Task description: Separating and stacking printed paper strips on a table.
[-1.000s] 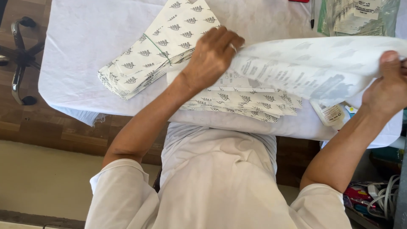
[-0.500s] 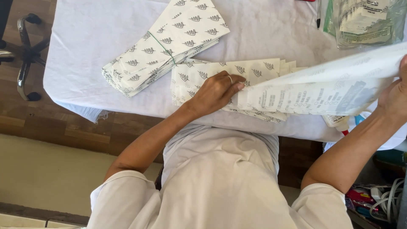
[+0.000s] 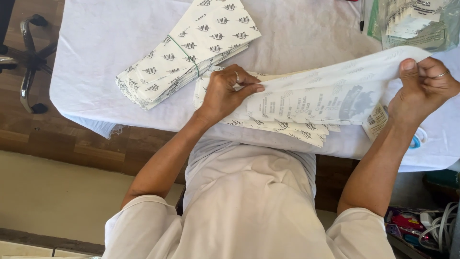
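My left hand (image 3: 225, 93) pinches the left end of a long white paper bag (image 3: 326, 96) with grey print on it. At the bag's other end my right hand (image 3: 421, 88) grips it, a ring on one finger. The bag is stretched between both hands just above the table. Under it lies a loose fanned stack of leaf-patterned paper bags (image 3: 287, 125). A second bundle of the same bags (image 3: 187, 48), bound with a green rubber band, lies further back, left of my left hand.
The table wears a white cloth (image 3: 96, 57). A clear plastic bag of printed labels (image 3: 417, 24) and a pen (image 3: 362, 17) lie at the back right. A small printed tag (image 3: 376, 120) sits by my right wrist. A chair base (image 3: 26, 62) stands left, cables (image 3: 431, 225) lower right.
My left hand came off the stack and slid right to pinch the printed bag's end. My right hand has come further into view, and the bag is now held stretched between both hands.
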